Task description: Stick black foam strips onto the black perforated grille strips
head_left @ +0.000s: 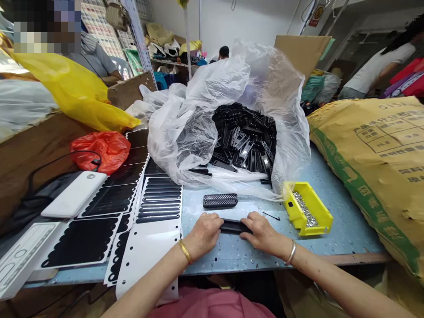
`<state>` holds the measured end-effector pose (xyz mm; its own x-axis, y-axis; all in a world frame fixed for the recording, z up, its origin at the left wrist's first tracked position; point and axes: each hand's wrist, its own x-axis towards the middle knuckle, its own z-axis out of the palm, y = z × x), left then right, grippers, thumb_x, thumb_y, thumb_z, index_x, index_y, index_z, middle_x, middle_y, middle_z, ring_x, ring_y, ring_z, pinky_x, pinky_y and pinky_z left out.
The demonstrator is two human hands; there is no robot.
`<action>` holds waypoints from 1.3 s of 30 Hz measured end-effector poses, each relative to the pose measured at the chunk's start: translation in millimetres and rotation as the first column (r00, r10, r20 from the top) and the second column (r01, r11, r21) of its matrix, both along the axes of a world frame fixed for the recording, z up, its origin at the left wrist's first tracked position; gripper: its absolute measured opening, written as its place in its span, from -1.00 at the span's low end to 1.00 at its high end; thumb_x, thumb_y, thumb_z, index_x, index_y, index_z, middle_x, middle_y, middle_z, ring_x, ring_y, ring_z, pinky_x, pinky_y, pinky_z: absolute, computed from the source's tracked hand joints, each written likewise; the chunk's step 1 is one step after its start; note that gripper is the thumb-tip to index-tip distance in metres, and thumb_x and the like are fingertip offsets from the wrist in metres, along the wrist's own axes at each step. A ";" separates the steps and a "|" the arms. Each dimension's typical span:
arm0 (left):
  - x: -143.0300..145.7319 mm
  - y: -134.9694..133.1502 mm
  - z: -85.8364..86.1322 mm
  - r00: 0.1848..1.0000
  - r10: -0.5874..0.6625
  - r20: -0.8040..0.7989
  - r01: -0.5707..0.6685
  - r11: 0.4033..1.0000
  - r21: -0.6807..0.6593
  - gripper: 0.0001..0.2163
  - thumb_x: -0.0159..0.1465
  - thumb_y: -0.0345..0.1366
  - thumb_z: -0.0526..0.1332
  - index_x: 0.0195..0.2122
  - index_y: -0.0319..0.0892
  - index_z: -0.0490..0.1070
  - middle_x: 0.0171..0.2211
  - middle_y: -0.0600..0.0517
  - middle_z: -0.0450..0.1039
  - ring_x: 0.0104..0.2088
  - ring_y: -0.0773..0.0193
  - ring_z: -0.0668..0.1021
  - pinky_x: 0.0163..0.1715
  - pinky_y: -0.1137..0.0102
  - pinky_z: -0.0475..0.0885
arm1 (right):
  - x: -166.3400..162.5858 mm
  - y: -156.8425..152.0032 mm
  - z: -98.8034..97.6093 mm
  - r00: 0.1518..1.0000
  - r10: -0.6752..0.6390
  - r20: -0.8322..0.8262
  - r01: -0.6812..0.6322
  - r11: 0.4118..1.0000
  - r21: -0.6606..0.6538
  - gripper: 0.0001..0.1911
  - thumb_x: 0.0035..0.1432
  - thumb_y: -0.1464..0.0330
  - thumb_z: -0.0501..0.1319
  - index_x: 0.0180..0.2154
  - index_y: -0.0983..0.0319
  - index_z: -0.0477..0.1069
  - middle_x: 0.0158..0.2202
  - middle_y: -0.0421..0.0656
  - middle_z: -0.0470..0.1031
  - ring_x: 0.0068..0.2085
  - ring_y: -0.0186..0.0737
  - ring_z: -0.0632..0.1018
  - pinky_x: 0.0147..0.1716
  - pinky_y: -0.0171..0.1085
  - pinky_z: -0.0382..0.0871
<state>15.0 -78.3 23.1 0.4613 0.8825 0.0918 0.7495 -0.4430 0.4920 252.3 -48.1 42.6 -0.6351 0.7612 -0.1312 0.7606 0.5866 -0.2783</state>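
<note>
The black plastic strip (234, 226) lies flat near the desk's (344, 229) front edge, long axis left-right. Left hand (203, 234) and right hand (263, 233) each hold one end in a closed grip, equally near.

White wall (218, 22), cluttered metal shelving (139, 39), blue worktable (347, 221)

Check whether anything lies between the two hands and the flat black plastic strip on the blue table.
Nothing does. The left hand and the right hand both already rest on the flat black plastic strip, one at each end, pressing it on the blue table. The perforated grey oblong piece lies apart, just beyond them.
</note>
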 end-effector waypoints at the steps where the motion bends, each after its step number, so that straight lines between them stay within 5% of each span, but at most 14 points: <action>1: -3.8 -0.9 2.0 1.000 0.014 0.009 -0.014 1.000 0.005 -0.85 0.22 -0.47 0.14 -0.27 -0.16 0.47 -0.32 -0.04 0.48 -0.25 0.16 0.50 -0.17 0.27 0.35 | -3.9 2.1 1.7 1.000 0.004 -0.017 -0.005 0.999 -0.035 -0.78 0.12 0.32 0.32 -0.19 0.29 0.54 -0.27 -0.02 0.50 -0.19 -0.11 0.48 -0.21 -0.26 0.31; 5: -23.0 0.5 6.4 0.997 0.059 -0.044 -0.054 0.992 0.117 -0.80 0.19 -0.44 0.19 -0.16 -0.12 0.47 -0.19 -0.05 0.51 -0.19 0.11 0.51 -0.16 0.23 0.35 | -24.0 19.6 10.0 0.997 0.062 -0.045 -0.067 0.990 -0.124 -0.78 0.27 0.29 0.16 -0.24 0.25 0.55 -0.34 -0.10 0.51 -0.31 -0.23 0.49 -0.28 -0.32 0.28; 8: -30.9 10.5 2.5 0.987 0.081 -0.137 -0.052 0.978 0.200 -0.75 0.25 -0.52 0.07 -0.19 -0.13 0.49 -0.18 -0.08 0.52 -0.25 0.13 0.53 -0.22 0.23 0.35 | -32.9 33.6 9.9 0.998 0.065 0.000 -0.065 0.997 -0.053 -0.67 0.31 0.24 0.11 -0.36 0.25 0.55 -0.39 -0.09 0.52 -0.33 -0.21 0.50 -0.32 -0.30 0.25; 12: -32.8 21.3 -2.3 0.982 0.108 -0.155 -0.069 0.968 0.240 -0.73 0.27 -0.53 0.01 -0.29 -0.16 0.49 -0.30 -0.08 0.53 -0.28 0.12 0.54 -0.25 0.24 0.35 | -25.2 39.6 -0.4 0.990 -0.138 -0.017 0.139 0.983 0.118 -0.61 0.30 0.17 0.11 -0.36 0.32 0.53 -0.34 0.03 0.53 -0.30 -0.13 0.51 -0.30 -0.25 0.26; 15: -37.7 23.3 0.1 0.971 0.210 -0.112 -0.177 0.952 0.250 -0.81 0.24 -0.42 0.15 -0.16 -0.18 0.48 -0.25 -0.11 0.53 -0.23 0.07 0.55 -0.20 0.24 0.36 | -12.7 38.5 -8.4 0.967 -0.228 -0.115 0.235 0.971 0.049 -0.60 0.14 0.08 0.27 -0.24 0.32 0.52 -0.35 -0.02 0.53 -0.34 -0.12 0.51 -0.32 -0.25 0.29; 18: -45.2 30.6 7.2 0.933 0.338 -0.122 -0.323 0.938 0.127 -0.47 0.11 -0.27 0.32 0.12 -0.22 0.34 -0.21 -0.11 0.53 -0.19 0.03 0.55 -0.20 0.28 0.37 | -8.6 45.2 -12.5 0.953 -0.259 -0.159 0.251 0.966 -0.069 -0.38 -0.12 0.06 0.43 -0.10 0.32 0.47 -0.34 -0.06 0.54 -0.34 -0.10 0.52 -0.34 -0.25 0.30; 21: -48.9 48.0 14.1 0.916 0.359 -0.179 -0.381 0.918 -0.108 -0.31 0.01 -0.14 0.37 0.18 -0.20 0.28 -0.35 -0.01 0.52 -0.29 0.07 0.55 -0.31 0.34 0.35 | -18.0 61.5 -13.5 0.930 -0.316 -0.188 0.286 0.943 -0.169 -0.26 -0.24 0.15 0.50 -0.02 0.35 0.43 -0.37 -0.11 0.53 -0.36 -0.13 0.51 -0.39 -0.27 0.29; 24: -48.3 66.3 15.5 0.949 0.294 -0.113 -0.314 0.909 -0.275 -0.41 -0.01 -0.14 0.36 0.06 -0.21 0.39 -0.51 0.10 0.43 -0.43 0.17 0.49 -0.41 0.40 0.28 | -31.4 74.9 -11.4 0.911 -0.342 -0.230 0.281 0.924 -0.260 -0.42 -0.26 0.29 0.51 -0.14 0.34 0.47 -0.46 -0.21 0.50 -0.43 -0.23 0.47 -0.46 -0.34 0.25; 27: -47.6 75.3 10.7 0.960 0.277 -0.027 -0.273 0.916 -0.293 -0.50 -0.03 -0.18 0.35 -0.04 -0.23 0.44 -0.56 0.14 0.35 -0.49 0.23 0.44 -0.46 0.43 0.22 | -34.1 78.3 -4.9 0.916 -0.311 -0.254 0.242 0.933 -0.267 -0.58 -0.27 0.33 0.50 -0.30 0.31 0.49 -0.51 -0.26 0.48 -0.49 -0.30 0.44 -0.52 -0.38 0.19; 32: -49.8 74.9 2.1 0.952 0.305 0.027 -0.288 0.922 -0.259 -0.41 -0.04 -0.17 0.34 0.06 -0.20 0.39 -0.51 0.13 0.36 -0.45 0.23 0.43 -0.41 0.43 0.24 | -8.4 101.9 17.4 0.886 -0.335 -0.321 0.331 0.941 -0.067 -0.73 0.05 0.18 0.34 -0.39 0.29 0.55 -0.58 -0.20 0.49 -0.52 -0.31 0.43 -0.50 -0.35 0.21; 36: -52.3 74.9 0.9 0.948 0.319 0.022 -0.300 0.913 -0.277 -0.30 -0.04 -0.17 0.34 0.18 -0.21 0.33 -0.48 0.11 0.38 -0.42 0.20 0.45 -0.37 0.41 0.26 | 14.6 162.6 30.5 0.831 -0.518 -0.204 0.548 0.826 0.135 -0.83 0.18 0.40 0.19 -0.30 0.29 0.56 -0.33 -0.07 0.59 -0.30 -0.22 0.54 -0.32 -0.33 0.30; 39: -54.4 74.9 0.1 0.951 0.308 0.021 -0.290 0.915 -0.281 -0.31 -0.02 -0.17 0.33 0.18 -0.21 0.34 -0.47 0.09 0.39 -0.41 0.19 0.46 -0.36 0.40 0.26 | 20.3 204.3 30.1 0.785 -0.604 -0.138 0.620 0.772 0.144 -0.86 -0.03 0.42 0.34 -0.36 0.38 0.55 -0.33 0.08 0.58 -0.26 -0.06 0.56 -0.32 -0.26 0.31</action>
